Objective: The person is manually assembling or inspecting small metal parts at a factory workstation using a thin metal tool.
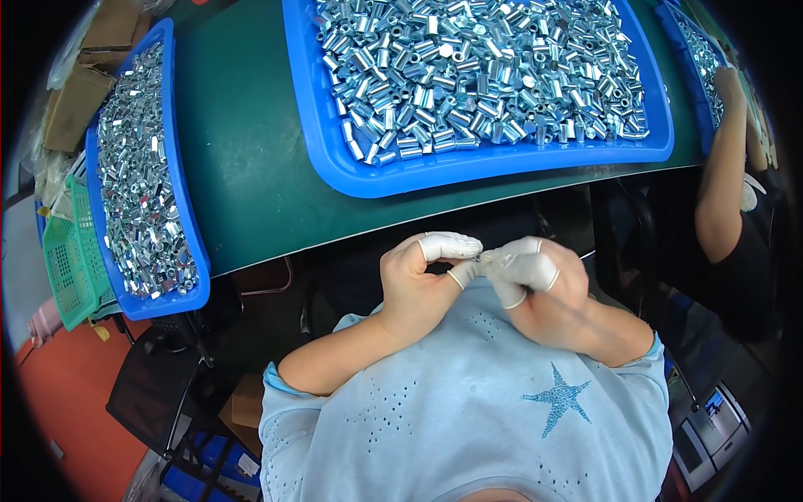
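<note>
My left hand (418,280) and my right hand (544,280) meet in front of my chest, just off the near edge of the green table. White finger cots cover the thumbs and several fingers. Both hands are closed in a pinch, fingertips against fingertips. A tiny dark, shiny bit shows where they meet, but the fingers hide most of it and I cannot tell its kind. Beyond my hands, a large blue tray (393,186) lies on the table, heaped with short, shiny metal sleeves (493,75), some with a visible bore.
At the left, a long blue tray (191,251) of small metal pieces stands beside a green plastic basket (74,259) and cardboard boxes (79,109). On the right, another person's arm (723,176) reaches to a further blue tray (698,84). A black chair (159,389) stands lower left.
</note>
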### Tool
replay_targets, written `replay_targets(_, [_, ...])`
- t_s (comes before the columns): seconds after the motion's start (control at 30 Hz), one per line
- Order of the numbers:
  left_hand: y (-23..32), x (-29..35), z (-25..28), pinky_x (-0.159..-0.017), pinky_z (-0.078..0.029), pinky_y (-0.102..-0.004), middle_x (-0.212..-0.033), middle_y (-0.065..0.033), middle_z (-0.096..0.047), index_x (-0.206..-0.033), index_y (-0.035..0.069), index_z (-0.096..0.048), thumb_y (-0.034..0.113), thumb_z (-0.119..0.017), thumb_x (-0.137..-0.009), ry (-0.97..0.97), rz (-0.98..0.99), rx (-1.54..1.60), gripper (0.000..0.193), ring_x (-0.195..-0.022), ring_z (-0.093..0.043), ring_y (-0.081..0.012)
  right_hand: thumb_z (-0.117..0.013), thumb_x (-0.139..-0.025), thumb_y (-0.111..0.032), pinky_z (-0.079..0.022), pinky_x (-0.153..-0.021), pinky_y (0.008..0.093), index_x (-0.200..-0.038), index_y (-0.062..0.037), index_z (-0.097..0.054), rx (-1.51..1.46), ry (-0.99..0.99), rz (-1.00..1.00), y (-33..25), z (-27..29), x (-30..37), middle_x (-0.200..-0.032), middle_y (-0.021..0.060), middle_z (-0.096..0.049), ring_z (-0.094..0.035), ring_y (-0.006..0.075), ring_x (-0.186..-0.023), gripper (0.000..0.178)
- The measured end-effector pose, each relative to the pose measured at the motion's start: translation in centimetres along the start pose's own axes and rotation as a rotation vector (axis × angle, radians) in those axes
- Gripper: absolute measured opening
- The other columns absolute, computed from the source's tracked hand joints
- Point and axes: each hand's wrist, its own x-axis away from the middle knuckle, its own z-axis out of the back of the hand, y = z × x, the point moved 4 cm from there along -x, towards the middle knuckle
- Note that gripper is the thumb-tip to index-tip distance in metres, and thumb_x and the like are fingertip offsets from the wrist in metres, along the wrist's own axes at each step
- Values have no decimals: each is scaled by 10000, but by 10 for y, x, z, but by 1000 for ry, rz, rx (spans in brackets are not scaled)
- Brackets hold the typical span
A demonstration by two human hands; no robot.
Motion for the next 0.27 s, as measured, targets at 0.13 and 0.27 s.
replay_targets(0.13, [4, 0, 0, -714, -534, -260, -901, -112, -643, -853, 6, -615, -83, -694, -682, -10, -56, -52, 209, -813, -638, -171, -649, -715, 69, -502, -526, 290, -813, -17, -494, -22, 38, 21, -1, -1, 3, -813, 165, -610, -623, 258, -628, 202])
replay_targets(0.27, [9, -2, 2, -715, -536, -271, -909, -116, -643, -858, 20, -622, -48, -720, -678, -13, -106, -85, 216, -827, -640, -185, -645, -739, 49, -513, -547, 304, -836, -38, -495, -74, 130, -20, 1, -5, 11, -822, 151, -622, -636, 264, -673, 198])
